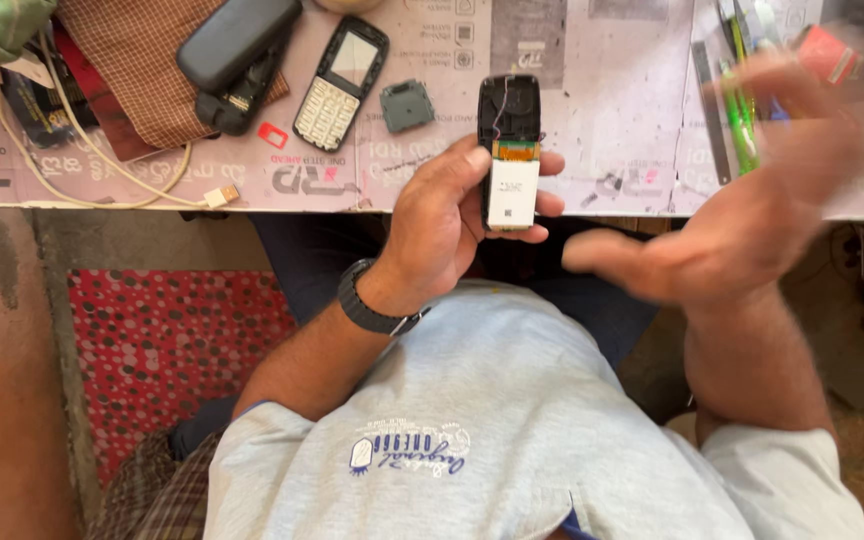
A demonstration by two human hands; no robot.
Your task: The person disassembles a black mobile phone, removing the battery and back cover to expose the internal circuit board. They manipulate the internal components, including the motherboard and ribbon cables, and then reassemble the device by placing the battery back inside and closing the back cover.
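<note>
My left hand grips an opened black phone body upright at the table's near edge; a white rectangular screen module hangs from it on an orange flex strip. A black watch is on that wrist. My right hand is blurred with motion to the right, palm up, fingers spread, holding nothing. It reaches toward green-handled tools at the table's right side.
On the table lie a keypad phone front, a small grey square part, a black phone shell, a checked cloth, a white cable and a tiny red card. A red dotted mat covers the floor.
</note>
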